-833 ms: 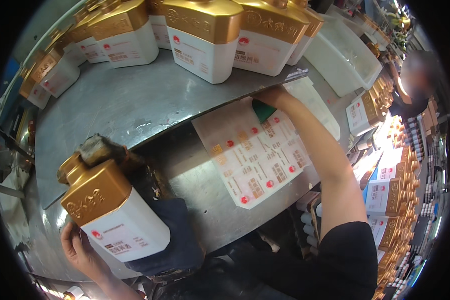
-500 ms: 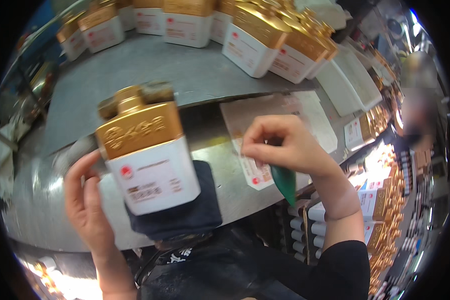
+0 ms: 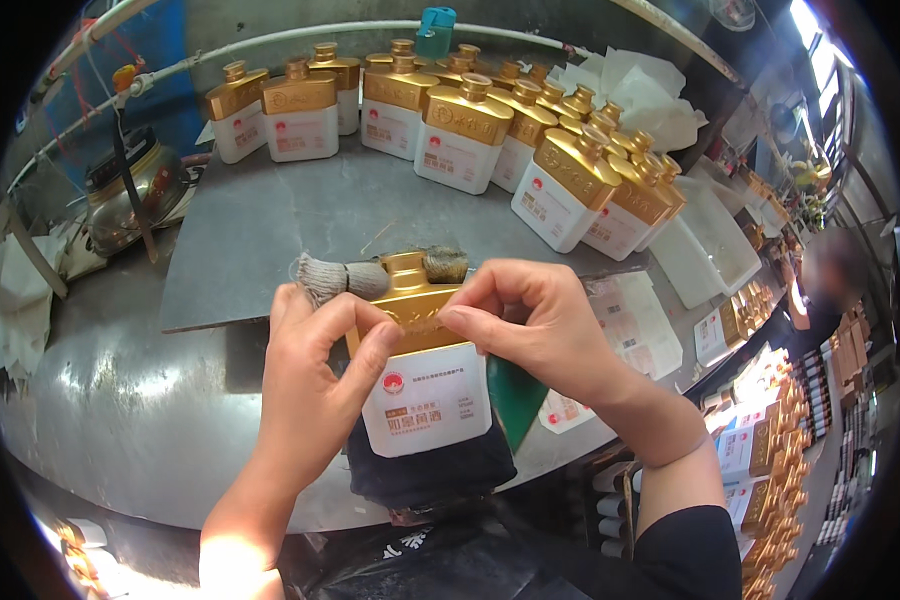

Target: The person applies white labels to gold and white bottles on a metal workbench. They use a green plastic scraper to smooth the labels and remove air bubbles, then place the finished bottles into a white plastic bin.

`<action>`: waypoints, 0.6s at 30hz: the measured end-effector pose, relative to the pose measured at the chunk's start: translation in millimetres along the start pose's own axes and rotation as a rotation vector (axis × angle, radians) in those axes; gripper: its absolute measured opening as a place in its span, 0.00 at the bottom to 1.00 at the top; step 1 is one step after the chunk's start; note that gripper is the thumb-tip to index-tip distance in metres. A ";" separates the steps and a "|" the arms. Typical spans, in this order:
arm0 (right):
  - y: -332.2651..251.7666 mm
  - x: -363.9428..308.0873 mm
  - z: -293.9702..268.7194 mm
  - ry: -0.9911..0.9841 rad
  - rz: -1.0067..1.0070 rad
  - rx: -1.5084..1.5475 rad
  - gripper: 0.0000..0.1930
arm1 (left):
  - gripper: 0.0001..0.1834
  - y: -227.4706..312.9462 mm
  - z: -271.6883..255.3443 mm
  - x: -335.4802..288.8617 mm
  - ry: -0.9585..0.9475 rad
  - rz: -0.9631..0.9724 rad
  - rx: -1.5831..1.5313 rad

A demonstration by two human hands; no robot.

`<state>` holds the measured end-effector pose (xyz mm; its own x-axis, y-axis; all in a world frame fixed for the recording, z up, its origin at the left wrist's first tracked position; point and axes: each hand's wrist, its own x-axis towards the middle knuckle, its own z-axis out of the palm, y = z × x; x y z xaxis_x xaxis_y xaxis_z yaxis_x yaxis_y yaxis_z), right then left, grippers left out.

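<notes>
A flat bottle with a gold shoulder and white body [image 3: 425, 405] lies in front of me, its printed side up, on a dark cloth pad [image 3: 420, 482]. Over its gold part both hands meet, thumbs against forefingers. My left hand [image 3: 315, 360] pinches at the left side, and whatever sits between its fingertips is too small to make out. My right hand [image 3: 545, 320] pinches close by on the right. A green scraper-like blade [image 3: 515, 400] shows below that palm, seemingly tucked in its lower fingers. Beside the bottle neck lie a grey cloth bundle [image 3: 345, 277] and a dark roll [image 3: 445, 264].
Several similar gold-and-white bottles [image 3: 465, 140] stand across the back of the metal table [image 3: 170, 400]. Printed label sheets [image 3: 635, 325] lie to the right, near a white bin [image 3: 705, 240]. Crates of bottles [image 3: 770, 470] fill the lower right. A person [image 3: 830, 275] is far right.
My right hand has moved left to the bottle, the green blade coming with it. My left hand has risen from the bottle's side to its gold part. The view has shifted.
</notes>
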<state>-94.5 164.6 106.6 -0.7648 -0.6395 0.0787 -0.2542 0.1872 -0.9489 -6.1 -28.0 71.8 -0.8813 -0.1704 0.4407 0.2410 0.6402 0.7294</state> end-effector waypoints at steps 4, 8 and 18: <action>12.5 25.7 1.4 0.082 -0.069 -0.222 0.07 | 0.09 -22.5 8.2 16.0 0.026 0.005 0.094; 14.1 41.1 -2.0 0.052 -0.056 -0.276 0.08 | 0.07 -31.3 1.2 34.6 0.058 0.000 0.091; 14.1 56.8 -10.7 -0.060 0.076 -0.224 0.10 | 0.19 -34.2 -1.7 79.7 -0.390 -0.018 0.020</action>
<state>-147.9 138.9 101.0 -0.7520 -0.6589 -0.0145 -0.3274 0.3925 -0.8595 -83.9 -64.8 82.8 -0.9747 0.1134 0.1928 0.2192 0.6551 0.7230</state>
